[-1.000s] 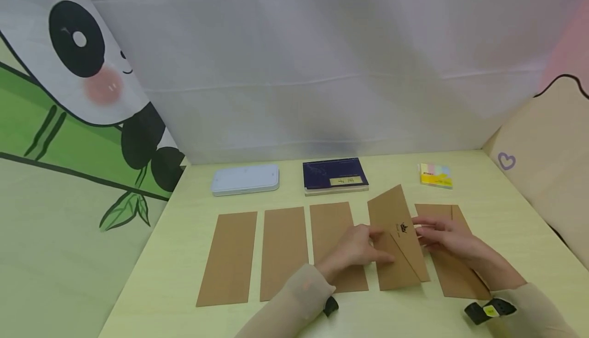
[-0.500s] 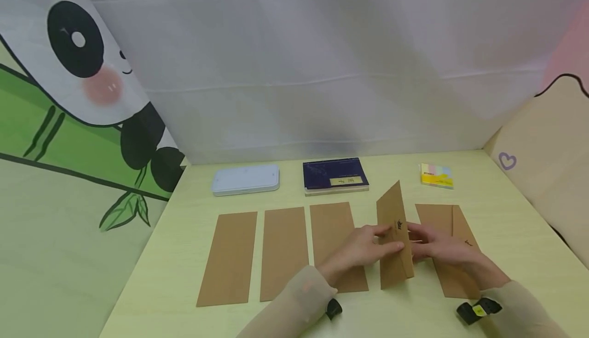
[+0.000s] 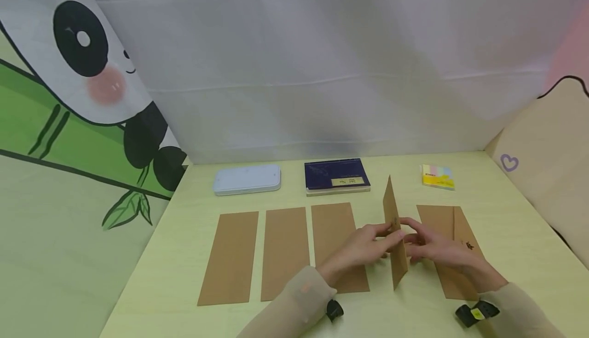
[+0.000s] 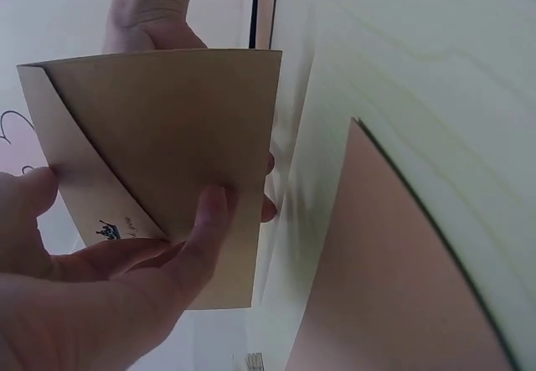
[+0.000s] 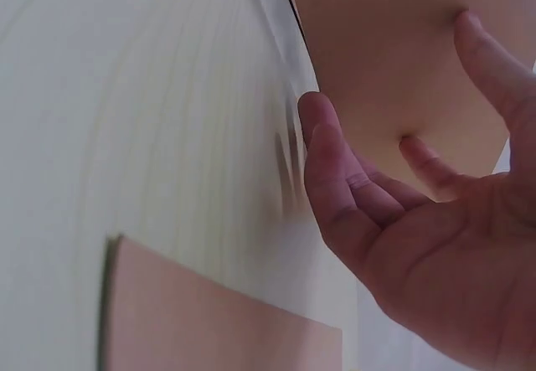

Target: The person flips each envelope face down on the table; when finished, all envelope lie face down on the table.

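Observation:
A brown kraft envelope (image 3: 391, 207) stands on its long side, nearly edge-on in the head view, between my two hands. In the left wrist view, its face with the flap and small printed crown (image 4: 151, 128) is toward my left hand (image 3: 361, 248). That hand holds it, one digit at its upper edge and other fingertips against the flap face. My right hand (image 3: 437, 246) touches the blank back (image 5: 377, 61) with two spread fingertips, its lower fingers bent near the bottom edge. In the left wrist view, the right fingers are mostly hidden behind the envelope.
Three flat brown envelopes (image 3: 286, 253) lie in a row at left, the nearest partly under my left forearm. Another envelope (image 3: 439, 218), flap side up, lies under my right hand. Behind stand a pale blue case (image 3: 247, 178), a dark blue book (image 3: 335, 173) and yellow sticky notes (image 3: 437, 176).
The envelope has turned from a leaning position, its crown face showing, to nearly edge-on upright. My right hand has shifted slightly left; the left has stayed almost in place.

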Motion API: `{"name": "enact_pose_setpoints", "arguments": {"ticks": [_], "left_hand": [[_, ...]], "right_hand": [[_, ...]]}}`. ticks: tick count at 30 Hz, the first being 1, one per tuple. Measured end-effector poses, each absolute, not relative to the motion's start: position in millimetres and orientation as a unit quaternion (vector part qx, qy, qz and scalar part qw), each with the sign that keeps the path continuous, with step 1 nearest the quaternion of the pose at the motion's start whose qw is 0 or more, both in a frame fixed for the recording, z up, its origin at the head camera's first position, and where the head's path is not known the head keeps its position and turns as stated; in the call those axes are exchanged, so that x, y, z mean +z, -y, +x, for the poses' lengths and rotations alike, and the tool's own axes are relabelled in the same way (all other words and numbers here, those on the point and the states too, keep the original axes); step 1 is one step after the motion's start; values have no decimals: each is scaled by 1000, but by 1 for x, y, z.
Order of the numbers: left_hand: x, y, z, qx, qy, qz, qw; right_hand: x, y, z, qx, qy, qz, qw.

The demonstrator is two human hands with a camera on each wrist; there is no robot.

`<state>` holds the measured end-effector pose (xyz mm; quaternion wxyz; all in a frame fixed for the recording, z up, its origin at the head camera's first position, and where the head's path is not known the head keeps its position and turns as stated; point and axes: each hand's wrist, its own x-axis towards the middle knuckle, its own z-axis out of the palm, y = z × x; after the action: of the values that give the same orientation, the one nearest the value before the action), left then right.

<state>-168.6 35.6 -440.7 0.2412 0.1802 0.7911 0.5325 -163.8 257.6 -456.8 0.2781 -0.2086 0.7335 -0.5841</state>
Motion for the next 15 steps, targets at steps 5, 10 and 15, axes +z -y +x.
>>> {"name": "enact_pose_setpoints", "arguments": {"ticks": [5, 10, 15], "left_hand": [[-437, -35, -168, 603, -736, 180, 251], [-434, -33, -168, 652, -687, 184, 263], [-432, -33, -167, 695, -647, 172, 262]], "right_hand": [[-458, -256, -164, -594, -727, -196, 284], [-458, -254, -162, -600, -726, -183, 281], [-455, -253, -160, -588, -751, -154, 259]]}}
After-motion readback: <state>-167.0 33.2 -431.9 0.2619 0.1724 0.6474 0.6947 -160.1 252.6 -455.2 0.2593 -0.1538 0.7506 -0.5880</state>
